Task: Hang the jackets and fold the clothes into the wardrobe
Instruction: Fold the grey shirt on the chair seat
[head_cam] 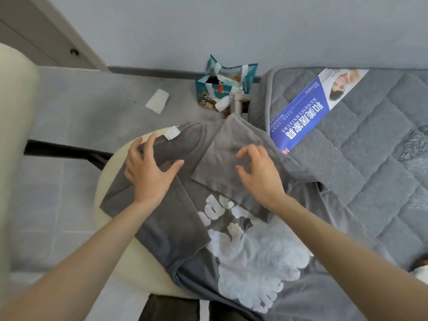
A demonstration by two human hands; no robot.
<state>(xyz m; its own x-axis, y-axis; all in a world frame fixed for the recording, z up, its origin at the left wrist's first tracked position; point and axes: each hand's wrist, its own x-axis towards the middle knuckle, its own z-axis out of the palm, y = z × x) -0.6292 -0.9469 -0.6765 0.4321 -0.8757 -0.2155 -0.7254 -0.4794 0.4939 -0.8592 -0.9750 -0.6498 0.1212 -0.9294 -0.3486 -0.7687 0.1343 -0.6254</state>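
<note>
The left hand's (148, 172) fingers (150, 143) are lying spread and flat, pressing the folded-in left side of the grey T-shirt (243, 258). The right hand's (260, 174) fingers (249, 150) are hovering loosely bent over the folded-in right sleeve (229, 158), gripping nothing I can see. The shirt is lying print-up across the cream stool (108, 177), spilling onto the mattress (370, 147) at right. Its collar is pointing far and its hem near, so its long axis is running far-to-near between both hands, and the collar end is sitting just beyond the fingers.
</note>
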